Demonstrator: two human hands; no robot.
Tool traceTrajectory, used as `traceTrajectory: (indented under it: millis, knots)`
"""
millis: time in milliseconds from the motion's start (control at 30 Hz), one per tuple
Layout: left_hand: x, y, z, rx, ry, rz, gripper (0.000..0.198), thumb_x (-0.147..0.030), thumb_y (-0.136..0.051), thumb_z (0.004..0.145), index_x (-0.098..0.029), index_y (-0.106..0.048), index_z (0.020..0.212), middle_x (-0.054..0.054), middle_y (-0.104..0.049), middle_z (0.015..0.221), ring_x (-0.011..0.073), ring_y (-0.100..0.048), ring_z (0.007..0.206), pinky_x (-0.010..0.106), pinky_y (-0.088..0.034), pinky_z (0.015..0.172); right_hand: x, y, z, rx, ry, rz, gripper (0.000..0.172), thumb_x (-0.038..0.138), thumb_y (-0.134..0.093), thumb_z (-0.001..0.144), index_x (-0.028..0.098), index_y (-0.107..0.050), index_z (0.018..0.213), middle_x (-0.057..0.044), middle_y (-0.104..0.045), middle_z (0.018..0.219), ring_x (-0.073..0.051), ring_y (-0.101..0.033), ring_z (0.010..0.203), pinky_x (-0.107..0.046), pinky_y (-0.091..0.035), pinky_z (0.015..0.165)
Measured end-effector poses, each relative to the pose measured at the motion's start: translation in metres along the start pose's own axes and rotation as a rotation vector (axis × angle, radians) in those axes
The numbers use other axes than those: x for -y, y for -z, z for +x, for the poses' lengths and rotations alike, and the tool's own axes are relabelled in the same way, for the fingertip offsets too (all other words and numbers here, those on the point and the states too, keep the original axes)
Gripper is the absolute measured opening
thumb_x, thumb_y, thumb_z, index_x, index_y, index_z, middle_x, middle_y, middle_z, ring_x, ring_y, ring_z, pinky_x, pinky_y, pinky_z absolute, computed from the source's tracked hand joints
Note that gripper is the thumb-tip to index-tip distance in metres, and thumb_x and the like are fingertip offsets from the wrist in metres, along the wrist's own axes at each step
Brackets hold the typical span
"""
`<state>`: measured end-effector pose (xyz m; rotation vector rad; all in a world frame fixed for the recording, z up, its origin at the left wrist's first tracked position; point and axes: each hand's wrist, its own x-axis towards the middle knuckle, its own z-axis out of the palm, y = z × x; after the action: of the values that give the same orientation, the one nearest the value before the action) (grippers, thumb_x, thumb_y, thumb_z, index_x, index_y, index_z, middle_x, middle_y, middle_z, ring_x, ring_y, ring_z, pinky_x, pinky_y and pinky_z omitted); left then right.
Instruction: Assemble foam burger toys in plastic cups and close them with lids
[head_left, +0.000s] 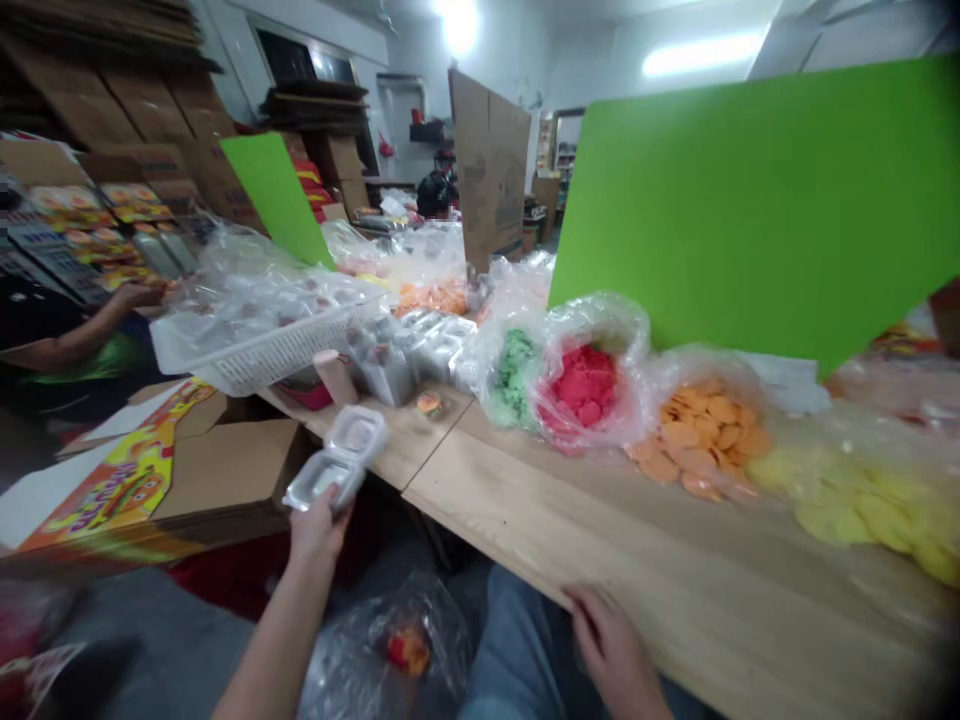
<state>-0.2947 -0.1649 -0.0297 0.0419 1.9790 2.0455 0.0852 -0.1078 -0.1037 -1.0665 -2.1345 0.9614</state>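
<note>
My left hand (321,530) grips an unfolded transparent plastic clamshell box (357,434) by its near half. Both halves of the box lie spread apart, and it is held in the air left of the table's front edge. My right hand (611,640) rests at the front edge of the wooden table (540,510), fingers stretched out and holding nothing. A small burger-shaped piece (430,403) sits on the table beyond the box. Beside it stand stacks of transparent plastic boxes (386,372).
Bags of green pieces (516,375), red pieces (583,385), orange discs (709,430) and yellow discs (862,500) line the table before a green board (757,220). A white basket (292,345) stands left, above cardboard boxes (232,465). Another person's arm (90,325) is far left.
</note>
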Motion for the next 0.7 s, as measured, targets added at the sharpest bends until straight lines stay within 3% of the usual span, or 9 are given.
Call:
traceTrajectory:
  millis: [67,133,200,300,367,433,500,600,700]
  knots:
    - [0.031,-0.001,-0.064,0.025,0.088,-0.014,0.039,-0.013,-0.052,0.079,-0.026,-0.042,0.115,0.001,-0.057,0.100,0.0122,-0.061,0.075,0.029,-0.053,0.064,0.043,-0.020,0.011,0.093,-0.124,0.312,0.035,0.032,-0.052,0.079,0.023,-0.055,0.112,-0.009,-0.062,0.104,-0.022,-0.059,0.094,-0.034,-0.050,0.077]
    - [0.061,-0.014,-0.137,0.150,0.161,-0.093,0.049,-0.021,-0.059,0.076,-0.032,-0.037,0.118,0.001,-0.056,0.107,0.0143,-0.061,0.085,0.030,-0.053,0.069,0.069,-0.034,0.026,0.069,-0.289,0.613,0.060,0.038,-0.061,0.071,0.022,-0.042,0.125,-0.010,-0.055,0.118,-0.022,-0.058,0.098,-0.032,-0.051,0.073]
    - [0.083,-0.030,-0.205,0.366,0.233,-0.103,0.061,-0.032,-0.062,0.074,-0.032,-0.027,0.124,0.004,-0.054,0.114,0.0173,-0.060,0.094,0.033,-0.052,0.076,0.069,-0.034,0.040,-0.052,-0.386,0.780,0.058,0.040,-0.059,0.073,0.022,-0.040,0.125,-0.008,-0.056,0.117,-0.019,-0.058,0.096,-0.031,-0.049,0.076]
    - [0.102,-0.049,-0.266,0.747,0.172,0.081,0.076,-0.040,-0.065,0.069,-0.025,-0.022,0.130,0.012,-0.045,0.123,0.0213,-0.056,0.101,0.038,-0.048,0.084,0.032,-0.001,0.045,-0.261,-0.495,0.550,0.042,0.035,-0.053,0.075,0.017,-0.049,0.112,-0.006,-0.063,0.097,-0.017,-0.060,0.085,-0.028,-0.048,0.071]
    - [0.109,-0.057,-0.274,0.886,0.035,0.241,0.082,-0.043,-0.065,0.067,-0.020,-0.021,0.132,0.017,-0.038,0.127,0.0248,-0.051,0.107,0.040,-0.045,0.087,0.001,0.030,0.035,-0.288,-0.546,0.357,0.035,0.031,-0.051,0.074,0.016,-0.053,0.106,-0.004,-0.064,0.084,-0.016,-0.060,0.074,-0.027,-0.048,0.065]
    - [0.114,-0.067,-0.265,0.939,-0.179,0.357,0.083,-0.043,-0.064,0.068,-0.019,-0.020,0.134,0.019,-0.030,0.132,0.0272,-0.045,0.114,0.043,-0.042,0.090,-0.021,0.055,0.023,-0.318,-0.560,0.257,0.035,0.028,-0.055,0.069,0.017,-0.056,0.102,-0.002,-0.063,0.080,-0.016,-0.058,0.071,-0.029,-0.046,0.067]
    - [0.118,-0.079,-0.252,1.062,-0.358,0.395,0.080,-0.040,-0.062,0.070,-0.020,-0.020,0.135,0.018,-0.029,0.134,0.0269,-0.040,0.118,0.044,-0.039,0.094,-0.032,0.070,0.012,-0.383,-0.554,0.187,0.036,0.027,-0.060,0.064,0.017,-0.059,0.099,-0.003,-0.062,0.083,-0.017,-0.057,0.077,-0.031,-0.044,0.074]
    - [0.122,-0.094,-0.241,1.296,-0.414,0.398,0.074,-0.037,-0.058,0.076,-0.020,-0.018,0.136,0.017,-0.037,0.131,0.0242,-0.043,0.117,0.044,-0.038,0.095,-0.032,0.081,0.005,-0.464,-0.543,0.078,0.031,0.030,-0.058,0.068,0.017,-0.060,0.096,-0.006,-0.061,0.087,-0.019,-0.054,0.083,-0.033,-0.040,0.079]
    - [0.115,-0.098,-0.245,1.246,-0.516,0.433,0.075,-0.036,-0.056,0.077,-0.021,-0.014,0.137,0.018,-0.034,0.134,0.0245,-0.044,0.118,0.043,-0.040,0.093,-0.027,0.089,0.004,-0.464,-0.517,-0.034,0.021,0.033,-0.050,0.075,0.019,-0.059,0.089,-0.005,-0.063,0.081,-0.019,-0.056,0.075,-0.030,-0.041,0.070]
